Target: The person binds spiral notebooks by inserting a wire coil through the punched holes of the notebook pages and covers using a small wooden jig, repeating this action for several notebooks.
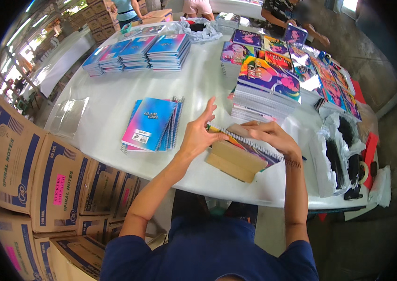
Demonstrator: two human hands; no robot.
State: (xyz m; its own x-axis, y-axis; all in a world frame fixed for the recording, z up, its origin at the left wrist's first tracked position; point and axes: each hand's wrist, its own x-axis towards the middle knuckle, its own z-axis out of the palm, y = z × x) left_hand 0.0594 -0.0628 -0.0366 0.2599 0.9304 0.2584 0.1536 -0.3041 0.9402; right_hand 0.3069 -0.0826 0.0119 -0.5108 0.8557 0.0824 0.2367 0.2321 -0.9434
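Observation:
A spiral notebook [236,162] with a brown board back is tilted up at the table's near side, its wire coil along the upper edge. My right hand [273,136] is closed over the coil edge and a pale sheet, its fingertips partly hidden. My left hand [200,132] is at the coil's left end, thumb touching the notebook and the other fingers stretched upward. A small pile of blue and pink notebooks [149,122] lies to the left of my left hand. Just beyond my right hand stands a tall stack of notebooks with colourful illustrated covers [269,82].
More blue notebook stacks [135,50] stand at the far left of the white table [107,93]. Colourful notebooks [327,77] cover the far right. Plastic-wrapped black items [337,152] and a tape roll [363,172] lie at right. Cardboard boxes [60,185] are stacked at left. People [278,11] stand beyond.

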